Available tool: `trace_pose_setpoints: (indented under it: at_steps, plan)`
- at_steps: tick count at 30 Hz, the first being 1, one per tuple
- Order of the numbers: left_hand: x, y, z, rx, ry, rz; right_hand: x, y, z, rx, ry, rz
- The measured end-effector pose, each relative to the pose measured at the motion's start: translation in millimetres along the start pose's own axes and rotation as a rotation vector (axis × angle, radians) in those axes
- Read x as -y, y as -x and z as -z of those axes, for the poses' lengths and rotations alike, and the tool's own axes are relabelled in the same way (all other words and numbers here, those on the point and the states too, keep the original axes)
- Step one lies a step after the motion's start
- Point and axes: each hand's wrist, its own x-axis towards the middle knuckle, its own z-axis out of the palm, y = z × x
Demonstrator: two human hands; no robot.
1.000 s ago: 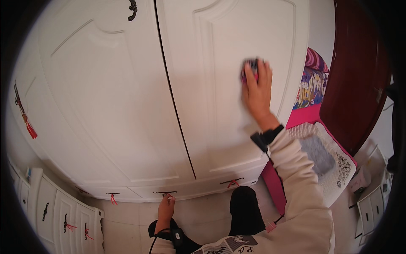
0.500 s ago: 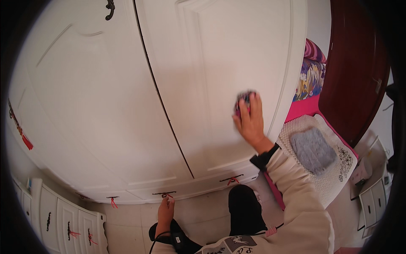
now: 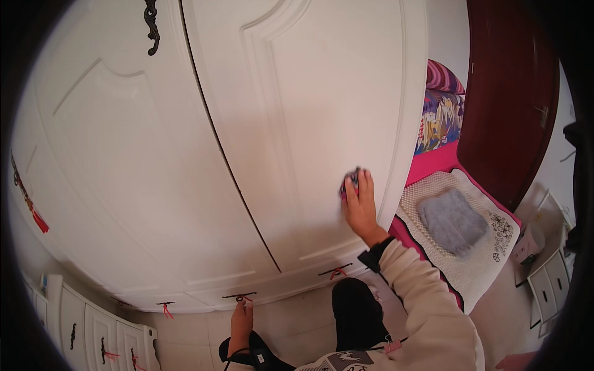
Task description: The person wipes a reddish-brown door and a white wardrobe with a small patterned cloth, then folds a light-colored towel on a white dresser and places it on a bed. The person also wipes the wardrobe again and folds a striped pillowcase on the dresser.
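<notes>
In the head view, the right hand (image 3: pixel 361 210) had its fingers curled over a dark-and-pink cloth (image 3: pixel 354 174) against the white cabinet door (image 3: pixel 322 117), at one o'clock from the left hand (image 3: pixel 242 319). The left fingers met a black handle (image 3: pixel 239 296); whether they gripped it, I could not tell. A grey cushion (image 3: pixel 455 221) lay at three o'clock from the right hand

Right of the right hand (image 3: pixel 361 209), a pink seat (image 3: pixel 432 162) is carrying a white mat (image 3: pixel 471 283), with a fluffy grey pad (image 3: pixel 453 221) lying atop.

A home, shown by its wardrobe (image 3: pixel 340 93), chest of drawers (image 3: pixel 90 324), padded pink seat (image 3: pixel 433 162), cushion (image 3: pixel 455 222) and door (image 3: pixel 504 93).
</notes>
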Motion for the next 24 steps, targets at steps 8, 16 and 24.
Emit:
trace_pose_setpoints:
  at_steps: [8, 16, 24]
  plan:
    - [4, -2, 0, 0.006, 0.002, -0.049, -5, -227, 29, -0.352, 0.032, 0.154]
    - [-7, 1, 0, 0.004, 0.012, 0.0, -15, -289, 52, -0.343, -0.045, 0.093]
    - [-10, 1, -3, 0.013, -0.013, -0.003, -15, -104, 8, -0.234, 0.002, -0.035]
